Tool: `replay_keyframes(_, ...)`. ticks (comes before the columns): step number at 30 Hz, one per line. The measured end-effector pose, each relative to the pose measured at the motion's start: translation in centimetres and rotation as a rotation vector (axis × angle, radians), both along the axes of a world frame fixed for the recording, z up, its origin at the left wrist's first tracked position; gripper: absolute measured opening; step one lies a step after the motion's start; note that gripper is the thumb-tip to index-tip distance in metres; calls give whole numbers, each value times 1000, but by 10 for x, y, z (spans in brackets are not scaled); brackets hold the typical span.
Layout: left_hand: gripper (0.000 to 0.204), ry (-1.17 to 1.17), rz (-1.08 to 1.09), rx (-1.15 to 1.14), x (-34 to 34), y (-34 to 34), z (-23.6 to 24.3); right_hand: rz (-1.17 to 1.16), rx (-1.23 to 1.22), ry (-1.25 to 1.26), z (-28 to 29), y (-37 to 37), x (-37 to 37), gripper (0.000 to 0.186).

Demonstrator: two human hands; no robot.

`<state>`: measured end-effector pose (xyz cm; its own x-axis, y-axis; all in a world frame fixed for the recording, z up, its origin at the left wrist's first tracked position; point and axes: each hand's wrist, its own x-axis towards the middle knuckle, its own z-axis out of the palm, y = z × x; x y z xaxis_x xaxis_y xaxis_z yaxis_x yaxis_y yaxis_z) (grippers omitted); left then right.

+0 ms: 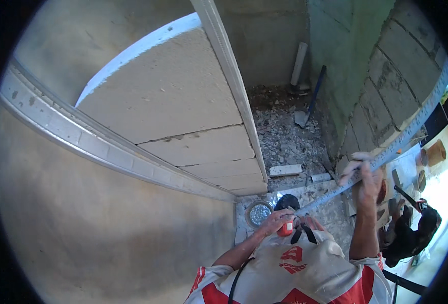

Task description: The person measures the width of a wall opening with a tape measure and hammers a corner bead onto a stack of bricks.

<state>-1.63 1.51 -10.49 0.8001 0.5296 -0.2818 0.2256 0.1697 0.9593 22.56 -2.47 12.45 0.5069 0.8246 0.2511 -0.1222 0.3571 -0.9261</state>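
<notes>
Close to my body, my left hand is closed round the red case of a tape measure. From there its pale, marked blade runs out long, slanting up to the far right, past the edge of the view. Farther out along it, my right hand grips the blade between thumb and fingers. A block wall with a pale vertical edge post stands ahead on the left, apart from both hands.
Rubble covers the floor ahead, with a blue-handled shovel, a white pipe and a white block. A round container stands near my left hand. A person in dark clothes is at the right, near several buckets.
</notes>
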Motion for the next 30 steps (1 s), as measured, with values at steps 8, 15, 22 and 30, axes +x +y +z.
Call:
replay_keyframes(8, 31, -60, 31, -91, 20, -2, -11, 163, -173, 30, -62, 0, -28, 34)
replay_keyframes(15, 36, -99, 44, -130, 37, -7, -11, 183, -377, -147, -96, -9, -39, 32)
replay_keyframes(22, 32, -136, 15, -135, 54, -10, 0, 135, -517, -171, -121, -26, -43, 27)
replay_keyframes(30, 34, -193, -50, -54, 61, -12, 10, 163, -503, -138, -144, -38, -39, 20)
